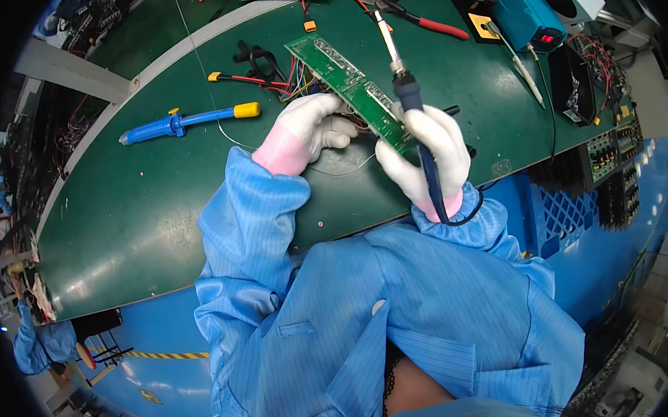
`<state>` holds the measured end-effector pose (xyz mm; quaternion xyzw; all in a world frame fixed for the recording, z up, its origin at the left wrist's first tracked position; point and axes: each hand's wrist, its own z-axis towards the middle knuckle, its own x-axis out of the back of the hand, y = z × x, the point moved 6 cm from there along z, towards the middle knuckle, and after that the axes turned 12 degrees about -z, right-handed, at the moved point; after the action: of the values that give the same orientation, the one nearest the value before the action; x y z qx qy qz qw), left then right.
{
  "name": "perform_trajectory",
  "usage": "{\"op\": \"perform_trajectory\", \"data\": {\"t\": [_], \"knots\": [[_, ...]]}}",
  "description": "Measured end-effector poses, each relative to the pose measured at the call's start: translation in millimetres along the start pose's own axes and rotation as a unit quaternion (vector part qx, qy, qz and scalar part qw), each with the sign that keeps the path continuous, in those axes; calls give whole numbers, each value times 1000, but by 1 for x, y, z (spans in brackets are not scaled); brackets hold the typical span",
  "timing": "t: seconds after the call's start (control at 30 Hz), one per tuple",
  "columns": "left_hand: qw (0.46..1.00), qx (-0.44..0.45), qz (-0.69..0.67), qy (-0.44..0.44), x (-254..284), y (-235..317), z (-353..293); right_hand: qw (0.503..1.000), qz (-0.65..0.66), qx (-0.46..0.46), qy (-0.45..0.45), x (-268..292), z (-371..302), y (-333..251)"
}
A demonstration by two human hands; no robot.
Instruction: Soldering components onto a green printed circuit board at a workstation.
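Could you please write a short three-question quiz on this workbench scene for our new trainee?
1. Multiple choice: Which hand grips the soldering iron? (a) left (b) right (c) both
2. True or false: The blue desoldering pump lies on the bench to the left of the left hand.
3. Short answer: Does the tip of the iron touch the green circuit board by the hands?

Key:
1. b: the right hand.
2. True.
3. No: the tip points away from the person, clear of that board.
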<state>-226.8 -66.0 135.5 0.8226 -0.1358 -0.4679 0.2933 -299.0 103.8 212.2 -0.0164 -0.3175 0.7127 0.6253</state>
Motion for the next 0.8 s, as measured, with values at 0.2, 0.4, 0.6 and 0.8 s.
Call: {"op": "perform_trajectory", "data": {"t": [0.2, 0.4, 0.6, 0.8], "knots": [[975, 62, 195, -88, 5, 7, 6, 999, 31, 21, 0, 0, -10, -1], [956, 71, 270, -91, 4, 6, 0, 996, 65, 40, -55, 7, -10, -2], [953, 12, 294, -76, -11, 5, -16, 974, 211, -66, -45, 41, -10, 14], [961, -21, 266, -74, -10, 2, -19, 914, 250, -320, -19, 57, -18, 13]]}}
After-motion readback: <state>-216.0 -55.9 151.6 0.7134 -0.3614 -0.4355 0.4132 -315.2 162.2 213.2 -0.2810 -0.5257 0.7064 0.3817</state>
